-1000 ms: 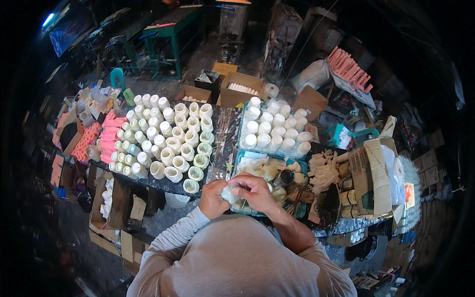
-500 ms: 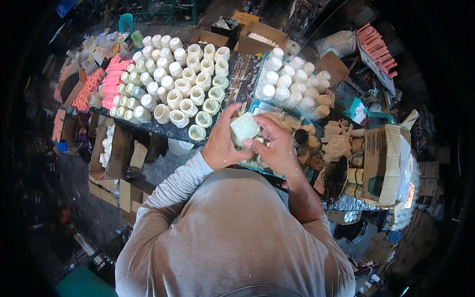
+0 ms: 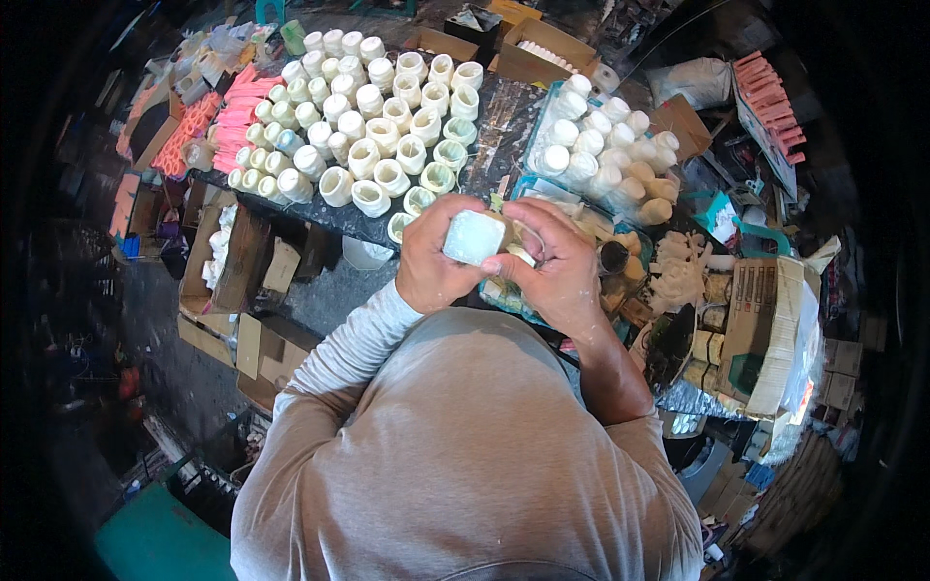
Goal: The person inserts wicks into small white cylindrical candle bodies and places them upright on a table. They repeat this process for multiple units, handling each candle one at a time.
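A small pale, whitish block (image 3: pixel 474 236) with rounded corners sits raised above the tabletop (image 3: pixel 494 121). Its broad, smooth face points upward. Both hands clasp its edges.

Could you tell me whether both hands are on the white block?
Yes, the left hand and right hand both grip the white block.

Obstacles: packed white cups (image 3: pixel 373 126) at 11 o'clock on the counter (image 3: pixel 504 116), capped white bottles (image 3: pixel 605 150) at 1 o'clock. Free passage: narrow dark strip at 12 o'clock between both groups.

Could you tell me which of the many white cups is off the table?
The pale white cup, gripped between both hands; the others stand on the table.
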{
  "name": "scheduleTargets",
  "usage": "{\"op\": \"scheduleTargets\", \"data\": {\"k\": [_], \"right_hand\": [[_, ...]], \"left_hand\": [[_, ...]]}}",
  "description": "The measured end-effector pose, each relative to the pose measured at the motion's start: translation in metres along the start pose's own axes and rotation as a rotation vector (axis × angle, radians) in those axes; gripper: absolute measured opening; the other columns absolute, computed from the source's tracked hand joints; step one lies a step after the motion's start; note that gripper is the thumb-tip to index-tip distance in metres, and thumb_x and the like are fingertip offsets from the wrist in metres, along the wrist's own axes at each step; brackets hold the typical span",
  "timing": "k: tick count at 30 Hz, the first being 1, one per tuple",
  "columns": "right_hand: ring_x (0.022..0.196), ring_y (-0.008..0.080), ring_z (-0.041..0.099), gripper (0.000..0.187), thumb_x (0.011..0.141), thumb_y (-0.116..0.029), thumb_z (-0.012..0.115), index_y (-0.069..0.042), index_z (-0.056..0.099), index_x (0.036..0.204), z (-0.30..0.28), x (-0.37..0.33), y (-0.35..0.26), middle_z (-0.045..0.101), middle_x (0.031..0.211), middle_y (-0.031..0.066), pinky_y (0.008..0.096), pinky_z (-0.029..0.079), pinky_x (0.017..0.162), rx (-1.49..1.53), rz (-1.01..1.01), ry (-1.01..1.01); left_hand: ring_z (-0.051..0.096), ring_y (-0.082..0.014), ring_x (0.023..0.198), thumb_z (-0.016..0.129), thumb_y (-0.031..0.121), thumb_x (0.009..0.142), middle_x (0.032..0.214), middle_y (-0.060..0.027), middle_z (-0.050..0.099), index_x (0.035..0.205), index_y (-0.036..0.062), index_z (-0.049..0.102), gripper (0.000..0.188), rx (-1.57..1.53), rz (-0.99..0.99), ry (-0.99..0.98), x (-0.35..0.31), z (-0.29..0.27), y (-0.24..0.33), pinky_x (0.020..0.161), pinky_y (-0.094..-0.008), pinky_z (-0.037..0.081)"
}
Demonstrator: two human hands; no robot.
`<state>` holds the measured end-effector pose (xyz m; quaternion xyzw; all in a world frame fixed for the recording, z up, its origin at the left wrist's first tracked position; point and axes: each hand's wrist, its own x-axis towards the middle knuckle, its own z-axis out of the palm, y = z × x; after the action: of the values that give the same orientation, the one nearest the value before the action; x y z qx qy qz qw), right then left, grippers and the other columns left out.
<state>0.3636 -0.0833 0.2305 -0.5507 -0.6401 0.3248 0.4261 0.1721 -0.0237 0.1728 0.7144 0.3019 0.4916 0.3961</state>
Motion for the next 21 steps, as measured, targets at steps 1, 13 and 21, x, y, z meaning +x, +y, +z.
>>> {"op": "scheduleTargets", "data": {"k": [1, 13, 21], "right_hand": [[0.09, 0.0059, 0.056, 0.054, 0.086, -0.006, 0.089, 0.001, 0.069, 0.135, 0.001, 0.001, -0.003, 0.067, 0.131, 0.0075, 0.0223, 0.05, 0.076, -0.02, -0.005, 0.04], [0.089, 0.0298, 0.073, 0.024, 0.092, 0.005, 0.072, -0.002, 0.075, 0.114, 0.001, 0.004, -0.037, 0.072, 0.098, 0.0155, 0.0384, 0.059, 0.079, -0.095, -0.118, -0.085], [0.087, 0.0355, 0.065, 0.014, 0.095, 0.003, 0.071, 0.002, 0.07, 0.108, 0.009, 0.015, -0.038, 0.065, 0.099, 0.0156, 0.0434, 0.054, 0.076, -0.359, -0.314, -0.044]], "left_hand": [[0.075, -0.0221, 0.095, 0.096, 0.018, 0.077, 0.109, -0.0134, 0.075, 0.12, 0.0031, 0.065, 0.055, 0.001, -0.063, 0.033, -0.002, -0.001, 0.0, 0.082, -0.0335, 0.058], [0.072, -0.0308, 0.074, 0.083, -0.001, 0.068, 0.084, -0.0141, 0.07, 0.097, 0.001, 0.071, 0.031, 0.078, -0.077, 0.134, 0.002, -0.013, 0.008, 0.068, -0.0363, 0.054], [0.074, -0.0405, 0.082, 0.078, 0.001, 0.068, 0.09, -0.0209, 0.073, 0.101, -0.0005, 0.072, 0.033, 0.244, -0.16, 0.092, 0.004, -0.013, 0.024, 0.074, -0.0403, 0.058]]}}
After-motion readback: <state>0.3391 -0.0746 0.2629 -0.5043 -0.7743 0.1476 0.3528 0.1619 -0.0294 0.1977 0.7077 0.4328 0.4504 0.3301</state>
